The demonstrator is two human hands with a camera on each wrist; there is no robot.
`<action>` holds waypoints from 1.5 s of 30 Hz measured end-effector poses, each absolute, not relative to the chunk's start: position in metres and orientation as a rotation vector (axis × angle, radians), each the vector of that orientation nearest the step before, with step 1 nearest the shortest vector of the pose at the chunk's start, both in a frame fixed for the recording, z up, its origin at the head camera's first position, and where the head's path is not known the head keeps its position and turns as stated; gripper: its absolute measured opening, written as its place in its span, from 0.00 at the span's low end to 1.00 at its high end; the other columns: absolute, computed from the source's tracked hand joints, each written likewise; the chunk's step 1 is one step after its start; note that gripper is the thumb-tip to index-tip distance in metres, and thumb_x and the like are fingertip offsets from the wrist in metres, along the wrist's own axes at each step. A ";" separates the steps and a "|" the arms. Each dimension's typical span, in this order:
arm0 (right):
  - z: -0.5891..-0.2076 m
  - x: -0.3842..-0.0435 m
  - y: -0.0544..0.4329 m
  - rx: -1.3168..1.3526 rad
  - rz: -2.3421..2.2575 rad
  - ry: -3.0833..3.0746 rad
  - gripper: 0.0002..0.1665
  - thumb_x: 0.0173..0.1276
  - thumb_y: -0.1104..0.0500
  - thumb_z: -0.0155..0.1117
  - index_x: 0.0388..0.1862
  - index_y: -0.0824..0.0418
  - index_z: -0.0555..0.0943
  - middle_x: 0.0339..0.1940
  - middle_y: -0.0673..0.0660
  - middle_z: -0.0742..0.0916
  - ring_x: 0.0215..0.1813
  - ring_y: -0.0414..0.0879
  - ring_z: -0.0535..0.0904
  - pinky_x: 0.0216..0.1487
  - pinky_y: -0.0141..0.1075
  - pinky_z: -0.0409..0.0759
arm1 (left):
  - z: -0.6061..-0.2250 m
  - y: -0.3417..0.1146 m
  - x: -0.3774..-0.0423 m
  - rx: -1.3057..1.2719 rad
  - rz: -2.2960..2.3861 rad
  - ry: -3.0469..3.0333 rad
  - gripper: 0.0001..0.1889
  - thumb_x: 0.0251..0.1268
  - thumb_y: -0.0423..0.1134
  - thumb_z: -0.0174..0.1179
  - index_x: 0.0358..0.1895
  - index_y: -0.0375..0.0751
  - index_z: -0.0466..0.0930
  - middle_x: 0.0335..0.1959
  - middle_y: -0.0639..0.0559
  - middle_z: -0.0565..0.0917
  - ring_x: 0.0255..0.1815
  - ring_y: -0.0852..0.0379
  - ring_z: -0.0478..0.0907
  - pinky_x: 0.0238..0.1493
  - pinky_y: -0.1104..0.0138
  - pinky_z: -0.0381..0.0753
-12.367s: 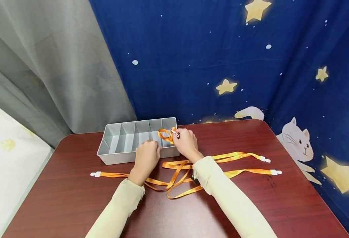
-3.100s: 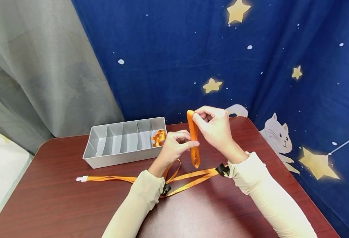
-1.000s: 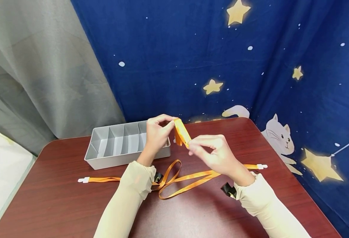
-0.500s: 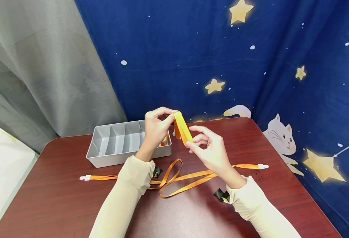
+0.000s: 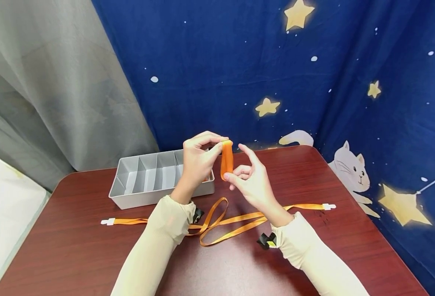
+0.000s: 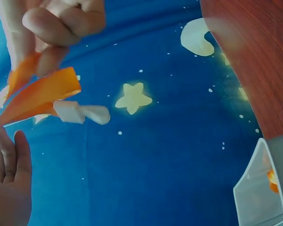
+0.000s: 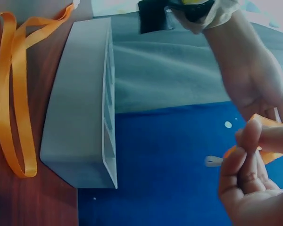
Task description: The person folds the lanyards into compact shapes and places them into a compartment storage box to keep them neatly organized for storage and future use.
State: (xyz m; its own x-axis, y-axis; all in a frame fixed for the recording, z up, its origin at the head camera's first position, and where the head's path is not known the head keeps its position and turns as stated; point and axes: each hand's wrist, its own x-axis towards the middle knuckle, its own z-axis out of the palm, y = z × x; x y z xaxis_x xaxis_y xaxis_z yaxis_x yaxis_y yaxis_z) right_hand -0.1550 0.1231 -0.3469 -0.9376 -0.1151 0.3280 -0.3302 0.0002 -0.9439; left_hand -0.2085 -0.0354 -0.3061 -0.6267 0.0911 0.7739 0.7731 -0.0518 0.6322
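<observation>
An orange lanyard [image 5: 227, 160], folded into a short flat bundle, is held upright above the table near the box's right end. My left hand [image 5: 198, 158] pinches its top between thumb and fingers. My right hand [image 5: 252, 181] pinches the lower end, thumb in front, index finger stretched upward. In the left wrist view, a white plastic clip [image 6: 80, 113] sticks out from the bundle. The grey divided box [image 5: 161, 197] stands behind my left forearm. Some orange ribbon [image 6: 273, 181] shows inside it in the left wrist view; my left hand mostly hides that compartment in the head view.
More orange lanyards [image 5: 239, 220] lie loosely crossed on the reddish-brown table [image 5: 217, 271], in front of the box. One white clip [image 5: 108, 222] points left, another white clip [image 5: 329, 206] right. A blue star-print curtain [image 5: 221, 82] hangs behind the table's far edge.
Earlier, my hands set an orange lanyard into the box's right compartment. Another lanyard has since been lifted and folded. Over the last second the bundle has turned from slanting to upright.
</observation>
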 end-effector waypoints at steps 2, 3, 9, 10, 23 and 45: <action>-0.348 -0.157 0.122 0.474 2.110 -2.096 0.51 0.60 0.71 0.72 0.78 0.58 0.58 0.25 0.66 0.85 0.21 0.56 0.82 0.36 0.36 0.84 | -0.305 -0.036 -0.207 -0.929 -1.732 -1.723 0.03 0.57 0.23 0.69 0.34 0.28 0.88 0.32 0.40 0.87 0.34 0.53 0.82 0.37 0.68 0.83; -0.349 -0.158 0.122 0.471 2.129 -2.090 0.51 0.60 0.71 0.72 0.78 0.58 0.58 0.25 0.67 0.85 0.21 0.56 0.82 0.37 0.36 0.84 | -0.304 -0.036 -0.207 -0.933 -1.734 -1.727 0.03 0.56 0.23 0.69 0.34 0.28 0.88 0.32 0.40 0.87 0.35 0.53 0.82 0.38 0.68 0.83; -0.352 -0.164 0.126 0.481 2.188 -2.090 0.46 0.61 0.71 0.71 0.76 0.58 0.63 0.23 0.58 0.85 0.20 0.49 0.80 0.34 0.34 0.83 | -0.302 -0.037 -0.206 -0.975 -1.719 -1.735 0.03 0.55 0.21 0.69 0.33 0.28 0.88 0.31 0.41 0.87 0.35 0.51 0.81 0.34 0.71 0.81; -0.351 -0.165 0.126 0.485 2.205 -2.091 0.45 0.62 0.71 0.70 0.76 0.59 0.64 0.22 0.56 0.84 0.20 0.47 0.80 0.34 0.33 0.83 | -0.301 -0.038 -0.206 -0.979 -1.712 -1.741 0.03 0.55 0.21 0.69 0.33 0.28 0.88 0.31 0.41 0.87 0.35 0.51 0.81 0.33 0.71 0.80; -0.348 -0.182 0.130 0.566 2.195 -2.222 0.27 0.63 0.70 0.70 0.61 0.70 0.76 0.23 0.59 0.83 0.22 0.49 0.79 0.31 0.34 0.80 | -0.301 -0.040 -0.206 -1.027 -1.710 -1.799 0.03 0.57 0.22 0.68 0.34 0.28 0.88 0.33 0.42 0.87 0.37 0.51 0.82 0.41 0.67 0.83; -0.351 -0.188 0.129 0.729 2.045 -2.306 0.07 0.65 0.70 0.68 0.41 0.73 0.84 0.24 0.67 0.85 0.21 0.50 0.81 0.28 0.34 0.79 | -0.300 -0.046 -0.207 -1.041 -1.688 -1.822 0.03 0.55 0.23 0.69 0.33 0.30 0.89 0.31 0.43 0.87 0.36 0.53 0.81 0.28 0.73 0.74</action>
